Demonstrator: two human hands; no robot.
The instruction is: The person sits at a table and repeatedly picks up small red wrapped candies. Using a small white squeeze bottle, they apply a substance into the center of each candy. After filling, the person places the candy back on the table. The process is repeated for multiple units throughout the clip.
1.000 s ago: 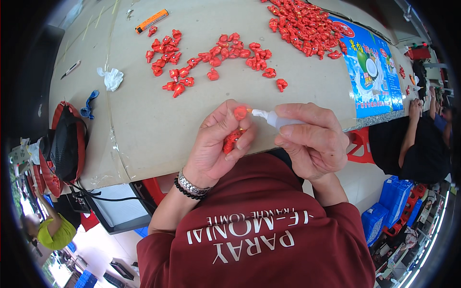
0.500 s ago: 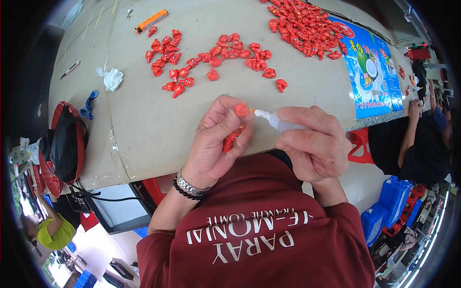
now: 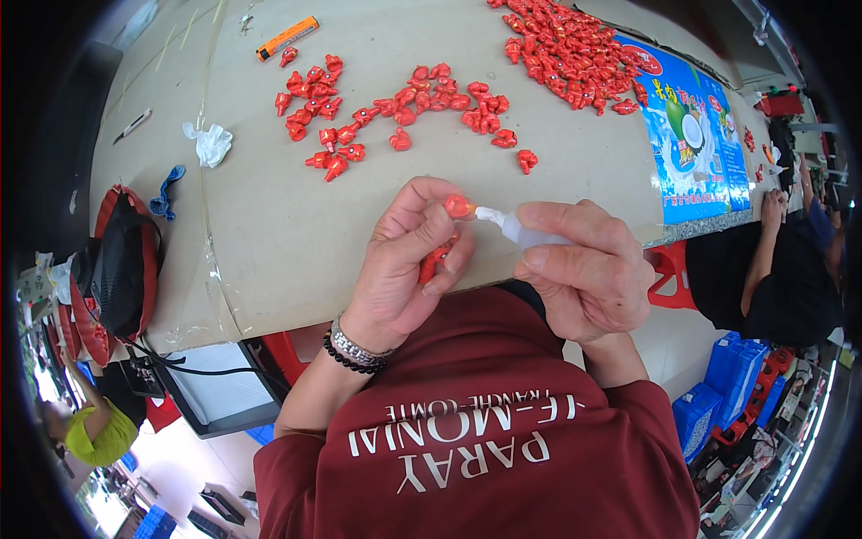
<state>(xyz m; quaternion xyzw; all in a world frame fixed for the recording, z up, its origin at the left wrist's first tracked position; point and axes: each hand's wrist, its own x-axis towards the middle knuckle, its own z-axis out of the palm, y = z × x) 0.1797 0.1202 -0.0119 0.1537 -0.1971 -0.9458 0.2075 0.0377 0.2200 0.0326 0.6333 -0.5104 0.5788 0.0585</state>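
The person has two hands over the near edge of the table (image 3: 269,225). The left hand (image 3: 395,265) is grasping two red things. One, a small round red piece (image 3: 457,207), is pinched between the thumb and a finger, at the far side of that hand. The other, a red toy part (image 3: 435,260), sits a bit nearer, tucked in the bent fingers. The right hand (image 3: 597,269) is grasping one small see-through bottle (image 3: 534,235) with its thumb and fingers. The bottle lies on its side in the air, and its thin orange tip points left, right up at the pinched piece. It is hard to tell if the tip touches it. So the round piece is between the two hands, held by the left one. Past the hands, two red parts lie alone: one in the middle (image 3: 400,138) and one more to the right (image 3: 527,162). Beyond them is a loose bunch of red parts (image 3: 440,94), and far right is a big pile (image 3: 575,63); both are too crowded to count. There is one orange box (image 3: 287,38) far left, one white crumpled tissue (image 3: 208,145), one thin pen-like tool (image 3: 133,126) and one blue strip (image 3: 165,193) on the left, and one blue sheet (image 3: 696,135) on the right.
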